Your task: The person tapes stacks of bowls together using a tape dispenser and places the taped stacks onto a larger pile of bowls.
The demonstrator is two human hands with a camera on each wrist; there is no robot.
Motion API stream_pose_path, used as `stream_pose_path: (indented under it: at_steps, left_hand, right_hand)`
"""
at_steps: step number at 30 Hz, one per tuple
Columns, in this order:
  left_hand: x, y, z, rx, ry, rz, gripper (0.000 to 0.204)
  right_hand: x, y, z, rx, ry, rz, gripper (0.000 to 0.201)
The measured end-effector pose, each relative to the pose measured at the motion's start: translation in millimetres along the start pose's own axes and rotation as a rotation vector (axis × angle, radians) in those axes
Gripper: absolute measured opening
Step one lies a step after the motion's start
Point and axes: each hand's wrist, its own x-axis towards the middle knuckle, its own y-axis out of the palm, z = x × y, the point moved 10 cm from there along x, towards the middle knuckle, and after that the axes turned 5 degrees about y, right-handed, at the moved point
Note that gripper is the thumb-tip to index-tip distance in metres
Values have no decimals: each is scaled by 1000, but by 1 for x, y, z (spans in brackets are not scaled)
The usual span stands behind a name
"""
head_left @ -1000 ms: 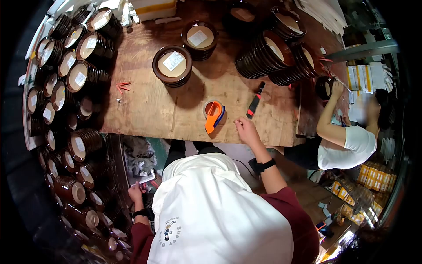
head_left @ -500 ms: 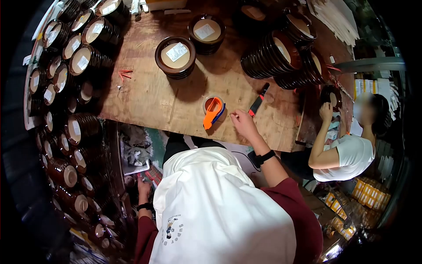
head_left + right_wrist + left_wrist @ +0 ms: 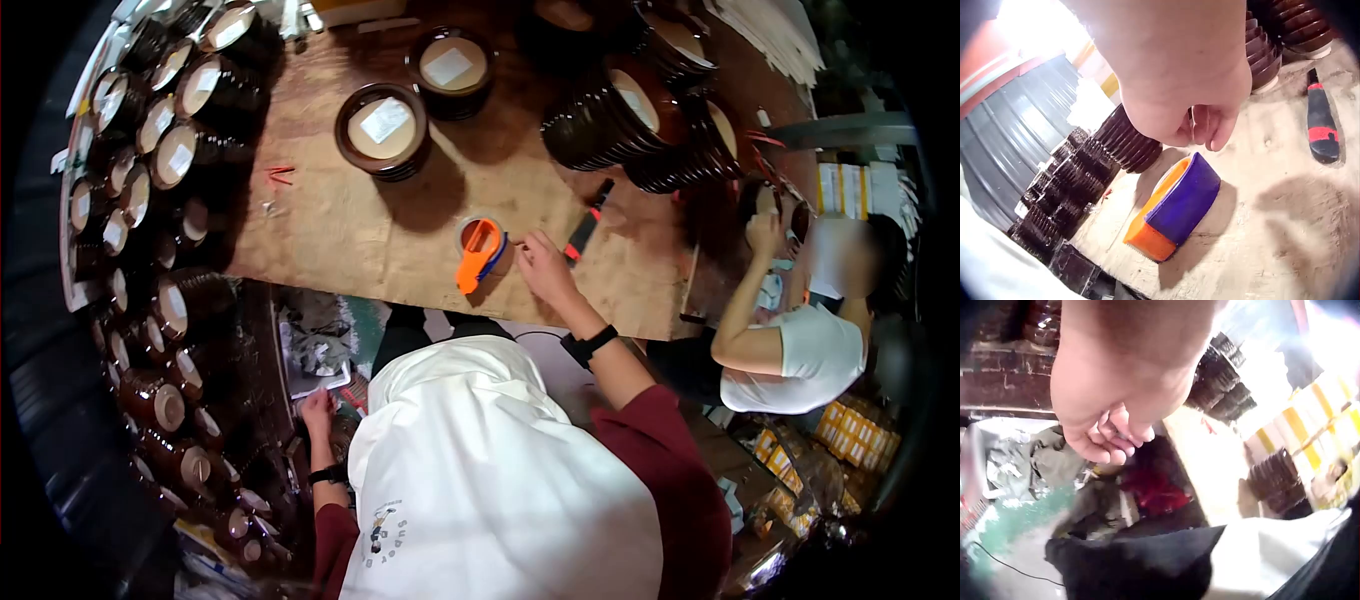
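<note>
My right hand is over the wooden table with its fingers loosely curled and nothing visible in them. Just beside it lies an orange and blue tape dispenser; in the right wrist view the fingertips hang close above this dispenser. On the hand's other side is a black and red utility knife. My left hand hangs down beside my body, below the table's edge. The left wrist view shows this hand with fingers loosely bent and empty.
Two stacks of brown glazed bowls with labels stand mid-table, and more bowl stacks lean at the right. Many stacks line the left side. Red strips lie on the wooden table. Another person works at the right.
My right hand has moved forward and left, closer to the tape dispenser. My left hand has shifted slightly at my side. At the right, the other person's arm has moved.
</note>
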Motion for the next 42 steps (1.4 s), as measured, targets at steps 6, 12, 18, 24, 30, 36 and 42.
stream_pose_path:
  at_steps: [6, 12, 18, 24, 30, 36, 42]
  left_hand:
    - [-67, 103, -206, -588, 206, 329, 30]
    - [-167, 192, -339, -1088, 93, 844, 65]
    - [-216, 222, -365, -1256, 17, 1293, 77]
    - [-216, 226, -357, -1210, -36, 1283, 78]
    - [-207, 220, -356, -1009, 103, 1214, 77]
    - [-200, 209, -367, -500, 406, 950, 87]
    - [-195, 195, -373, -97, 619, 900, 93]
  right_hand:
    - [-14, 10, 40, 137, 127, 58, 11]
    - [-41, 14, 246, 312, -226, 429, 14]
    - [-51, 17, 348, 562, -346, 458, 19]
    - [-56, 31, 361, 630, -232, 452, 17]
    - [-59, 33, 359, 662, -98, 413, 12]
    - [-60, 30, 362, 587, -96, 320, 11]
    - [-53, 40, 365, 579, -84, 414, 9]
